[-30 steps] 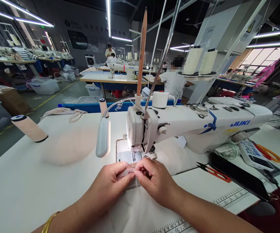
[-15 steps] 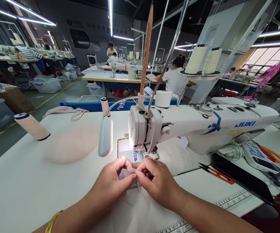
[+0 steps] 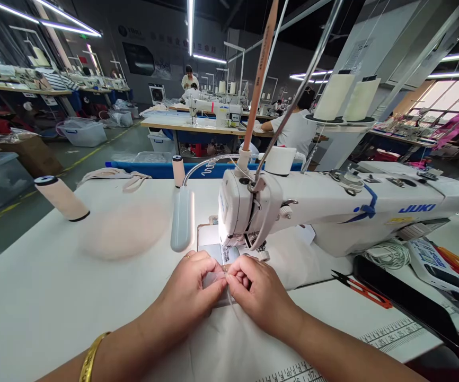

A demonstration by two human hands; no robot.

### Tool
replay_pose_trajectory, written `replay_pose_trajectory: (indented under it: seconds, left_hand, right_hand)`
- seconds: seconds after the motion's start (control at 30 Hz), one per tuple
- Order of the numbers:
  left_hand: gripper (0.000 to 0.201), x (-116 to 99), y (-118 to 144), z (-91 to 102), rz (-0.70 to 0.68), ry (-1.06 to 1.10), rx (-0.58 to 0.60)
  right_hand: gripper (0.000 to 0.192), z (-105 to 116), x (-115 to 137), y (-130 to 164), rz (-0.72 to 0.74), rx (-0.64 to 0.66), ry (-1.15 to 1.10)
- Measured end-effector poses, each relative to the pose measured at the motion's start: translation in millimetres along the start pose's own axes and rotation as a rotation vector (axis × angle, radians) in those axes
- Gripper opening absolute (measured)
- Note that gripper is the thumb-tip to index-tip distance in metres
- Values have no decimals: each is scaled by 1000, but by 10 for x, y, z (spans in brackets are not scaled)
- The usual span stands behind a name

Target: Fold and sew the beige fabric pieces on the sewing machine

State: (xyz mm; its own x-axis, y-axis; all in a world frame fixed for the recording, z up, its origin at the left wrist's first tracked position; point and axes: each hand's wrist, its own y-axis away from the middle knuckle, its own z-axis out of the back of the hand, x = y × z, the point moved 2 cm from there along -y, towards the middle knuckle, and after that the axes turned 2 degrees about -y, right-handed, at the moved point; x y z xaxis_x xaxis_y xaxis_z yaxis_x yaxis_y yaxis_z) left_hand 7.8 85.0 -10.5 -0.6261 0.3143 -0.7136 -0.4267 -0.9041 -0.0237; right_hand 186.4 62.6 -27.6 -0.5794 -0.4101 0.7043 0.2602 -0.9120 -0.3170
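My left hand (image 3: 198,284) and my right hand (image 3: 256,286) meet just in front of the needle of a white sewing machine (image 3: 249,207). Both are closed, thumb against fingers, pinching the edge of thin, sheer white fabric (image 3: 227,347) between them. The fabric drapes from my fingers over the table's front and also lies under the machine arm to the right. Behind my fingertips is the presser foot (image 3: 226,253) above the metal plate. A lit grey lamp (image 3: 182,220) shines on that spot. The exact fold at my fingertips is partly hidden.
A peach thread cone (image 3: 62,199) and a blurred pale fabric piece (image 3: 124,231) lie on the left of the table (image 3: 26,297). Right of the machine are orange thread snips (image 3: 367,293), a black phone (image 3: 404,300) and a coiled white cable (image 3: 386,254). Other people work at machines further back.
The view has shifted slightly, so the machine and table things appear further right. Both hands keep pinching the fabric at nearly the same place by the needle.
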Motion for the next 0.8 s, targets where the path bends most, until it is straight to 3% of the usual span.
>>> replay_pose_trajectory:
  seconds: [0.13,0.2,0.27,0.43,0.63,0.8]
  left_hand:
    - [13,48,3,-51,-112,-218,-136]
    - [8,48,34,-79,-226,-318,-269]
    - [15,35,72,-119,-362,-407,-319]
    - [32,28,116,-171,-532,-399,-179]
    - [34,34,116,-133,-530,-406,-175]
    - [37,98,87,-136,-557,-417,-217]
  right_hand:
    - [18,-67,-52,-26,-20,19,174]
    - [18,-85,-69,-30,-18,-4,213]
    - [15,-86,-81,-30,-19,-27,209]
    - [19,-42,-90,-36,7,-15,165]
    - [25,49,-109,-5,101,67,198]
    - [28,61,-132,38,224,49,332]
